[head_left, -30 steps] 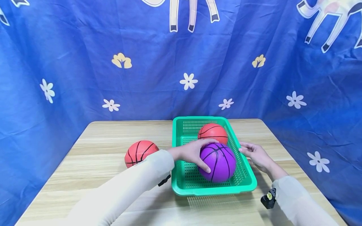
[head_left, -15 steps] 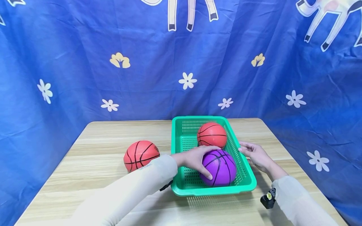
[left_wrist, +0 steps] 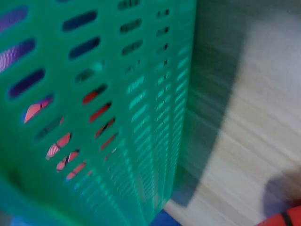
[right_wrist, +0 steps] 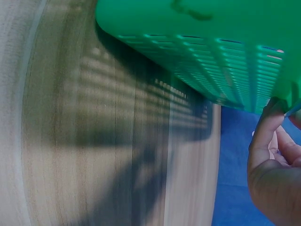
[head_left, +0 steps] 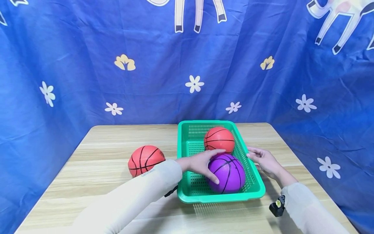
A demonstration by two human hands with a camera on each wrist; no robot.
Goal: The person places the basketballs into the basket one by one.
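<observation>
Inside the green plastic basket (head_left: 220, 198), beside a red basketball (head_left: 219, 139), the purple basketball (head_left: 229, 174) is clasped by the left hand (head_left: 201, 163); the basket's rim (head_left: 256, 175) is pinched by the right hand (head_left: 266, 162).

Head view: the left hand (head_left: 201, 164) covers the purple ball (head_left: 230, 177) from 9 to 11 o'clock, most of its fingers hidden; hand and ball together conceal the 6 o'clock edge of the far red ball (head_left: 219, 139). The left sleeve (head_left: 134, 198) overlaps the loose red ball (head_left: 146, 158) at 5 o'clock; its lettering is too small to read. The lower edge cuts the left sleeve at 7 o'clock and the right sleeve (head_left: 309, 206) at 4. Left wrist view: the blurred basket (left_wrist: 110, 70) wall leaves only strips of its contents visible. Right wrist view: the right hand (right_wrist: 270, 179) is truncated at 4 o'clock.
</observation>
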